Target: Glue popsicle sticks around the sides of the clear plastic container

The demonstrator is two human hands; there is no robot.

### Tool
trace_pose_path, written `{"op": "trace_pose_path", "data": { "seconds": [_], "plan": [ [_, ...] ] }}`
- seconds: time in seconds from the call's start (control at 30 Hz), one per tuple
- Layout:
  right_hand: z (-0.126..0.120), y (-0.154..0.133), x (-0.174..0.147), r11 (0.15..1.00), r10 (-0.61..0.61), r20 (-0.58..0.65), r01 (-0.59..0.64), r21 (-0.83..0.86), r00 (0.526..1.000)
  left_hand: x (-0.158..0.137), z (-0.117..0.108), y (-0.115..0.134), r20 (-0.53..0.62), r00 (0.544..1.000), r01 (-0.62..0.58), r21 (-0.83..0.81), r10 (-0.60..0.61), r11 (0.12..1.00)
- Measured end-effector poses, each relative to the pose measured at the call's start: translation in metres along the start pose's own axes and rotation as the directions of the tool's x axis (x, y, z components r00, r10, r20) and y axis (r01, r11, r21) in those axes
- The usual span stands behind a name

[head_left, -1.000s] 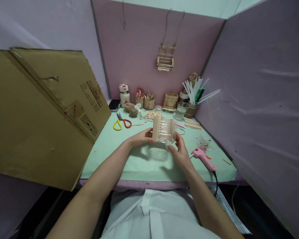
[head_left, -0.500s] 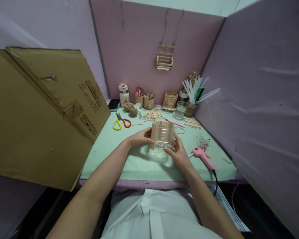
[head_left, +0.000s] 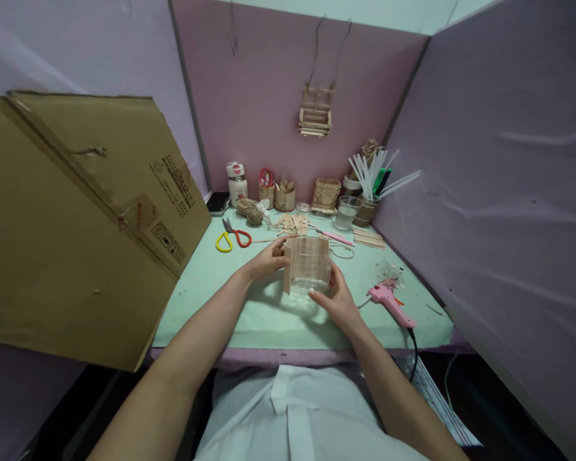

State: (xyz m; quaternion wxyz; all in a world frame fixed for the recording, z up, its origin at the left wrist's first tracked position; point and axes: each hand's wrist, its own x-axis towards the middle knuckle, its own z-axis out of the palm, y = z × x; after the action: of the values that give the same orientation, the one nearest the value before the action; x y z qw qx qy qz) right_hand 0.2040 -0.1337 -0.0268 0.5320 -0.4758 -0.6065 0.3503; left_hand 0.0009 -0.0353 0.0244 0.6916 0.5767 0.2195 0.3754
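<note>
Between my hands is a clear plastic container (head_left: 310, 266) with flat wooden sticks lined upright around part of its side. My left hand (head_left: 269, 257) grips it at the stick-covered left side, thumb in front and fingers behind. My right hand (head_left: 335, 298) holds its lower right side, the thumb near the bare clear base. Right of my right hand lies a pink hot glue gun (head_left: 391, 304), its nozzle pointing left. Scissors (head_left: 233, 235) with yellow and red handles lie beyond my left hand.
Loose wooden sticks (head_left: 292, 223), twine (head_left: 252, 211), a pink pen-like tool (head_left: 338, 238) and a stack of sticks (head_left: 369, 238) lie behind the container. A cup of glue sticks (head_left: 367, 208) stands at the back right. A large cardboard sheet (head_left: 86, 256) leans at left.
The container has moved slightly left and down, and it has turned a little, so more of its clear front shows. Both hands keep their hold.
</note>
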Motion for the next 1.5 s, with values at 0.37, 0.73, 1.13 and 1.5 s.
{"op": "trace_pose_path", "data": {
  "seconds": [0.37, 0.73, 1.13, 1.5],
  "plan": [
    [-0.003, -0.006, 0.009, 0.987, -0.001, -0.100, 0.017, 0.159, 0.995, 0.003, 0.005, -0.011, 0.137, 0.984, 0.096, 0.144, -0.116, 0.985],
    [-0.005, -0.003, 0.008, 0.999, 0.040, 0.005, -0.040, 0.027, 0.999, 0.001, -0.005, -0.001, 0.202, 0.972, 0.057, 0.299, -0.122, 0.952],
    [-0.068, -0.035, 0.018, 0.979, 0.119, -0.046, -0.125, -0.161, 0.992, -0.009, -0.026, 0.021, -0.002, 0.999, -0.032, 0.252, 0.033, 0.967],
    [-0.023, 0.000, 0.051, 0.902, 0.432, -0.015, -0.432, 0.012, 0.902, -0.005, -0.029, 0.014, 0.027, 1.000, 0.002, 0.261, -0.010, 0.965]
  ]
}}
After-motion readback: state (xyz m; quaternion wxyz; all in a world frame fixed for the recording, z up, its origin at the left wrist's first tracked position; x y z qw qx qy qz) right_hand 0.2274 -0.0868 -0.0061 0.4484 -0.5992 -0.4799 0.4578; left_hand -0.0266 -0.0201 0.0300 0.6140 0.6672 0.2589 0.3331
